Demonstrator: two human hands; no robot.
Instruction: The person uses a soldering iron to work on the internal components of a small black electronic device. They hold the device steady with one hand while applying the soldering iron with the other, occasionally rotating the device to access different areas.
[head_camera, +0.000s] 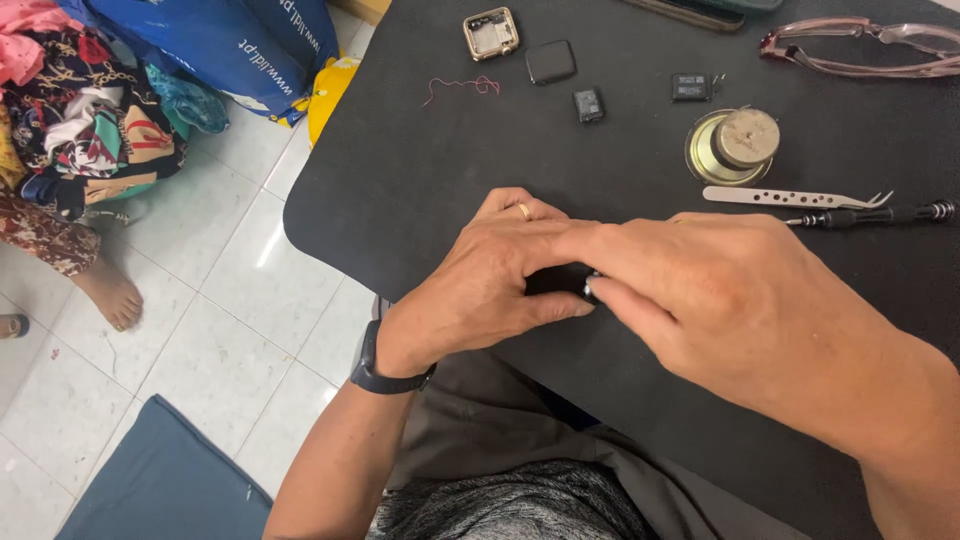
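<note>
Beside tweezers (790, 197), round tin (732, 146)

Bare mat (420, 170) left of hands; tweezers (790, 198), screwdriver (870, 214) crowd right.

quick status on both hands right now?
Left hand: fingers curled shut around a small dark object, mostly hidden.
Right hand: fingertips pinched on the same object; what it is cannot be told.
</note>
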